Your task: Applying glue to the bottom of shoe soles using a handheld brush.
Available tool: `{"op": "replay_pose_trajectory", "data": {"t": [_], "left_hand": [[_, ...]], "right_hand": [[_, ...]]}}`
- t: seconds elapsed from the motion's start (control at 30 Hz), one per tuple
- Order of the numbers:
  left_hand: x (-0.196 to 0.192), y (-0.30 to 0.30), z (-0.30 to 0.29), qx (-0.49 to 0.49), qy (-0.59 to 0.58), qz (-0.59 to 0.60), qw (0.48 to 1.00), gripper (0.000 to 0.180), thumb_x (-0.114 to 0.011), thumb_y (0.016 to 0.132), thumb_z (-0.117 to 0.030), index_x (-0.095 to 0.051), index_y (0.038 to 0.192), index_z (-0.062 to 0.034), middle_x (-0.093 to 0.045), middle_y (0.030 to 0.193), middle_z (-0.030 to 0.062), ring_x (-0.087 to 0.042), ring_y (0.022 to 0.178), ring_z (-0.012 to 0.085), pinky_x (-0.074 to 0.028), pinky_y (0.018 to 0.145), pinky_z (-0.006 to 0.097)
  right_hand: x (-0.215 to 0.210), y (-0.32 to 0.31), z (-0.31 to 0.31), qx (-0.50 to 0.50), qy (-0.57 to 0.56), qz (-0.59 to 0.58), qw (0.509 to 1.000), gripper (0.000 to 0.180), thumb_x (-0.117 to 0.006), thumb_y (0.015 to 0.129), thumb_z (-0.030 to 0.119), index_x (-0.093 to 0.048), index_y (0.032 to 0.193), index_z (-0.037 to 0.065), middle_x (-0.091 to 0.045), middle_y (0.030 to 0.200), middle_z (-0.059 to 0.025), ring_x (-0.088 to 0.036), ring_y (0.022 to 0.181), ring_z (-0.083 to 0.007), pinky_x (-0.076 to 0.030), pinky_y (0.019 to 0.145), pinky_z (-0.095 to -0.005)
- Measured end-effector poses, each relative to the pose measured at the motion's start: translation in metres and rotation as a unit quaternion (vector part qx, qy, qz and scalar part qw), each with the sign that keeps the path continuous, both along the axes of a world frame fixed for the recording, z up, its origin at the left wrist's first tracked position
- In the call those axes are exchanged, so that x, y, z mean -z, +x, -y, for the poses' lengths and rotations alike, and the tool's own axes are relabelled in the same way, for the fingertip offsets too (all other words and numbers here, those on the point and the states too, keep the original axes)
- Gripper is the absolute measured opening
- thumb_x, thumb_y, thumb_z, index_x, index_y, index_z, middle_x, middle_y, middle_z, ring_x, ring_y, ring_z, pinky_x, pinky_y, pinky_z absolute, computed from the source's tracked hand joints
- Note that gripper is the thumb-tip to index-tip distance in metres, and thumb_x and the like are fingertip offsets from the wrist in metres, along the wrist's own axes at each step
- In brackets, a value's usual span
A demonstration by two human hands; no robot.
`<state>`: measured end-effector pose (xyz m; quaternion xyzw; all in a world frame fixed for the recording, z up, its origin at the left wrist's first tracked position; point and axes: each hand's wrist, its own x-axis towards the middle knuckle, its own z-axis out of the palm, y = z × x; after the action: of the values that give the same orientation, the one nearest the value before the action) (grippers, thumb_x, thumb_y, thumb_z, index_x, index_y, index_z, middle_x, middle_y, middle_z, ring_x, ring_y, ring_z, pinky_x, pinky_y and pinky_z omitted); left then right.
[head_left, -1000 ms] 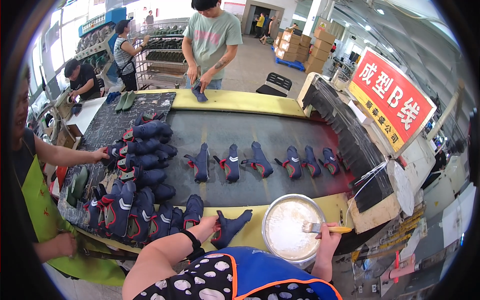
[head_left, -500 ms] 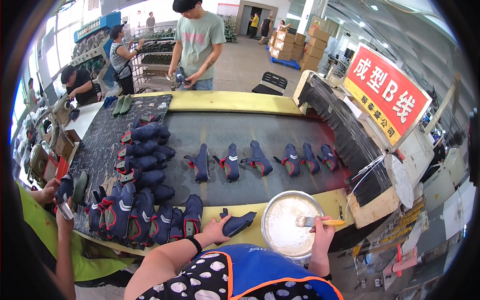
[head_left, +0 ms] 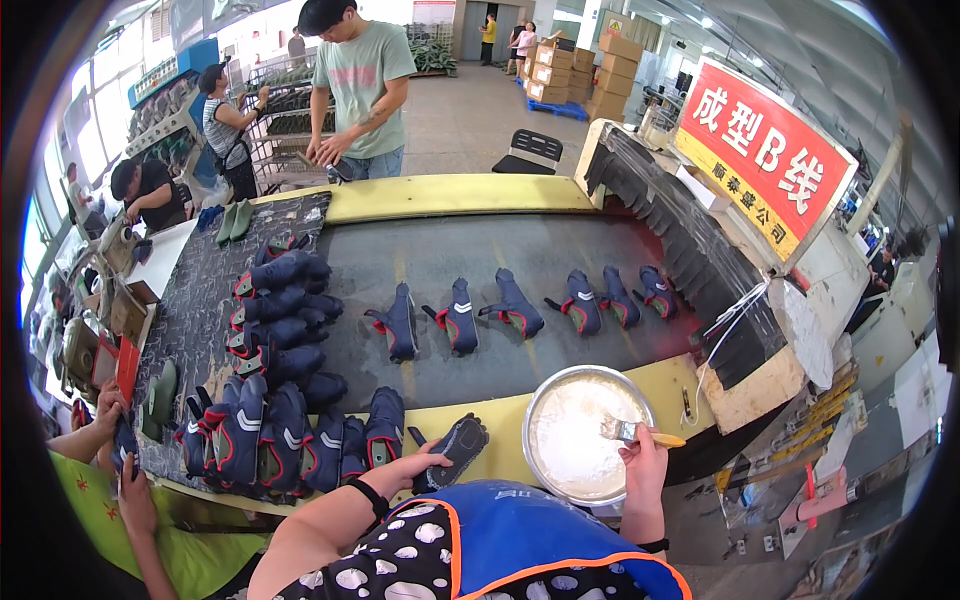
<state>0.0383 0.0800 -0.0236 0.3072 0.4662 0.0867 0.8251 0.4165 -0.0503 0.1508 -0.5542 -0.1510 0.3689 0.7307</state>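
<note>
Shoe (head_left: pixel 460 450) in L hand (head_left: pixel 427 463), sole up, toe fwd-R, axis diag.

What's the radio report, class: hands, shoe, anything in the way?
Left hand holding navy shoe, sole toward camera. Right hand gripping brush, bristles over bowl of white material. Other shoes crowded close by, left.

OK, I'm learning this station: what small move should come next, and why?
I'd probably carry the brush to the upturned underside of the shoe: the right hand grips the brush, its bristles over the white contents of the bowl, and the left hand holds the shoe left of the bowl, underside showing.
</note>
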Motion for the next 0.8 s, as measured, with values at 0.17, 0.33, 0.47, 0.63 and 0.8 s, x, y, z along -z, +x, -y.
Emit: {"op": "replay_pose_trajectory", "data": {"t": [0.17,0.33,0.47,0.63,0.8], "left_hand": [[-0.02,-0.005,0.011,-0.04,-0.039,0.026,0.998,0.087,-0.07,0.083,-0.01,-0.02,0.155,-0.0145,-0.056,0.128,0.0165,-0.067,0.102,0.0241,-0.056,0.084,0.036],[-0.026,-0.003,0.017,-0.047,-0.042,0.031,0.998,0.087,-0.071,0.083,-0.009,-0.022,0.154,-0.0131,-0.056,0.127,0.0172,-0.066,0.103,0.0257,-0.057,0.085,0.037],[-0.058,0.003,0.024,-0.058,-0.046,0.008,0.997,0.087,-0.073,0.083,-0.01,-0.021,0.153,-0.0103,-0.056,0.126,0.0174,-0.066,0.104,0.0268,-0.057,0.084,0.038],[-0.05,0.001,0.027,-0.072,-0.043,0.016,0.996,0.085,-0.072,0.085,-0.012,-0.022,0.153,-0.0089,-0.056,0.125,0.0179,-0.066,0.102,0.0265,-0.057,0.083,0.038],[-0.055,0.004,0.023,-0.071,-0.034,-0.006,0.997,0.082,-0.071,0.085,-0.013,-0.023,0.152,-0.0086,-0.058,0.122,0.0181,-0.066,0.101,0.0263,-0.057,0.083,0.038]], "right_hand": [[0.006,0.002,0.004,0.008,0.007,-0.046,0.999,0.014,-0.062,0.1,0.021,-0.061,0.104,0.008,-0.061,0.083,-0.0006,-0.059,0.07,-0.0092,-0.053,0.062,-0.0251],[0.004,0.007,0.005,-0.005,-0.015,-0.073,0.997,0.018,-0.063,0.1,0.024,-0.061,0.106,0.007,-0.061,0.085,-0.0011,-0.06,0.073,-0.011,-0.054,0.065,-0.0263],[0.01,0.011,0.003,-0.034,-0.006,-0.094,0.995,0.018,-0.065,0.098,0.02,-0.062,0.108,0.005,-0.063,0.086,-0.002,-0.061,0.073,-0.011,-0.054,0.065,-0.0259],[0.012,0.009,-0.001,-0.046,-0.001,-0.096,0.994,0.018,-0.066,0.097,0.018,-0.064,0.107,0.004,-0.065,0.086,-0.0018,-0.062,0.073,-0.0106,-0.054,0.064,-0.0254],[0.013,0.007,-0.006,-0.06,-0.009,-0.093,0.994,0.017,-0.066,0.097,0.017,-0.062,0.109,0.006,-0.063,0.084,-0.0009,-0.062,0.071,-0.0105,-0.054,0.062,-0.0261]]}}
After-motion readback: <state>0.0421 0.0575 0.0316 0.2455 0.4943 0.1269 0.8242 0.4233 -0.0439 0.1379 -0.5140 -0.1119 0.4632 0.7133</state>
